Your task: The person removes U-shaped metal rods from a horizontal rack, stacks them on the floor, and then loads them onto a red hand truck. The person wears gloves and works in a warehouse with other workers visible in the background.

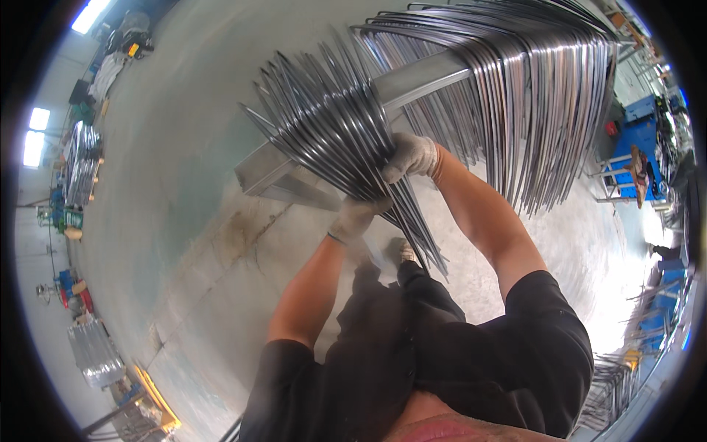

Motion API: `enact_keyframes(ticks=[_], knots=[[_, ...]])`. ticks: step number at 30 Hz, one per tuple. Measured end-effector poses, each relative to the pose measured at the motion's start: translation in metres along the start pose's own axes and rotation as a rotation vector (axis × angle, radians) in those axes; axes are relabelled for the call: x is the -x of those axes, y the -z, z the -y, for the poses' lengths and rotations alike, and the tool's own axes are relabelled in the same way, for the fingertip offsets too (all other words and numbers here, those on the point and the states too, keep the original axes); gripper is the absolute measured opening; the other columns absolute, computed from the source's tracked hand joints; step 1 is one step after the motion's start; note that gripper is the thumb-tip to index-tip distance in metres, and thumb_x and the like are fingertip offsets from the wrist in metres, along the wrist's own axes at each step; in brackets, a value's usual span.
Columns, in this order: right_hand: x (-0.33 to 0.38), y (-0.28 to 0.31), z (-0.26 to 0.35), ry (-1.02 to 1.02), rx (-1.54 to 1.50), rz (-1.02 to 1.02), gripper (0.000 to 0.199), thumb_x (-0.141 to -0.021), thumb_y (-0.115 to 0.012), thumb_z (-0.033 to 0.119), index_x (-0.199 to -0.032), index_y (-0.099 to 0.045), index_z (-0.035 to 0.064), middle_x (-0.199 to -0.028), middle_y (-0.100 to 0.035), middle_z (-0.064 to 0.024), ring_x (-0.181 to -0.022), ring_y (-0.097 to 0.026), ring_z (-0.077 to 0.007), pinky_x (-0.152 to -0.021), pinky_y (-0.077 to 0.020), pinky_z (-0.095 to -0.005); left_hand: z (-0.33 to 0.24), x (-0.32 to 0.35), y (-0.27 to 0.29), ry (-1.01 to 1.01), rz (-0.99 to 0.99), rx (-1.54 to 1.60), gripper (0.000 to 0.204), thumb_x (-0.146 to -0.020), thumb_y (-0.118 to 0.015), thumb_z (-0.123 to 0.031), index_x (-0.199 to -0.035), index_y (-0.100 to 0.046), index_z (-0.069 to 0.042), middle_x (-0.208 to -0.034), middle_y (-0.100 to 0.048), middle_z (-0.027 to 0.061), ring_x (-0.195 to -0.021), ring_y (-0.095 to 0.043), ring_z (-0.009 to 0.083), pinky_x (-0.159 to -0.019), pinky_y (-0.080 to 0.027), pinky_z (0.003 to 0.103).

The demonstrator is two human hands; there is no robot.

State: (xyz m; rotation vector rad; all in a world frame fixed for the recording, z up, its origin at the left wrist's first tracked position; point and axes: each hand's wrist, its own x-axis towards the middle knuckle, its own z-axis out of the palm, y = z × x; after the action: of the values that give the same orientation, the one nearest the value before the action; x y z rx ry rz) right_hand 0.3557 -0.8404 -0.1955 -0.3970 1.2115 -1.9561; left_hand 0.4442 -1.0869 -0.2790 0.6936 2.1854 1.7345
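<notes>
While your gloved left hand (356, 219) clamps the bundle of bent metal rods (331, 129) from below, your right hand (409, 156) grips its side, beside the metal beam (420, 81).

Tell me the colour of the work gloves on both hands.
Off-white knit gloves, left and right, gripping shiny grey bent metal rods; head view.

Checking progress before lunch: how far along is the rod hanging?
Done: a large batch of bent rods already drapes over the metal beam. In hand: the left hand and right hand, both gloved, grip another bundle beside the beam's near end. How many remain cannot be told.
</notes>
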Motion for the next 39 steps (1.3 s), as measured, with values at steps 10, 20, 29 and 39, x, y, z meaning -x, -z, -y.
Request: enact_keyframes(ticks=[10,20,29,39], knots=[[-0.031,-0.051,0.01,0.081,-0.4,0.505,0.085,-0.076,-0.094,0.005,-0.154,-0.063,-0.0091,-0.128,-0.076,-0.0298,-0.113,-0.077,-0.0356,-0.098,-0.063,-0.0452,-0.008,0.029,-0.063,0.3,-0.176,0.699,0.066,-0.082,-0.091,0.006,-0.145,-0.071,-0.002,-0.136,-0.078,0.0074,-0.125,-0.074,0.0227,-0.109,-0.062,0.036],[-0.024,-0.104,0.046,0.067,-0.001,0.116,0.053,-0.074,-0.084,-0.009,-0.125,-0.071,-0.0033,-0.092,-0.072,-0.0097,-0.079,-0.069,-0.0192,-0.068,-0.0599,-0.0366,-0.065,0.025,-0.076,0.237,-0.464,0.587,0.055,-0.068,-0.086,0.01,-0.12,-0.073,-0.002,-0.107,-0.079,0.0057,-0.1,-0.078,0.0215,-0.091,-0.065,0.038],[-0.044,-0.155,0.087,0.126,0.029,0.185,0.044,-0.069,-0.079,-0.002,-0.112,-0.073,-0.0015,-0.085,-0.071,-0.0088,-0.071,-0.069,-0.0202,-0.066,-0.06,-0.0378,-0.134,0.027,-0.067,0.212,-0.805,0.485,0.043,-0.076,-0.085,0.011,-0.115,-0.073,-0.003,-0.104,-0.079,0.0052,-0.091,-0.077,0.0171,-0.082,-0.064,0.034],[-0.107,-0.293,0.132,0.342,0.352,0.254,0.041,-0.071,-0.081,0.003,-0.112,-0.077,-0.0008,-0.087,-0.074,-0.0089,-0.073,-0.071,-0.0201,-0.067,-0.0612,-0.0379,-0.226,0.084,0.031,0.016,-1.022,0.392,0.052,-0.074,-0.081,0.015,-0.121,-0.065,0.0,-0.107,-0.078,0.0099,-0.093,-0.078,0.0204,-0.085,-0.066,0.036]])
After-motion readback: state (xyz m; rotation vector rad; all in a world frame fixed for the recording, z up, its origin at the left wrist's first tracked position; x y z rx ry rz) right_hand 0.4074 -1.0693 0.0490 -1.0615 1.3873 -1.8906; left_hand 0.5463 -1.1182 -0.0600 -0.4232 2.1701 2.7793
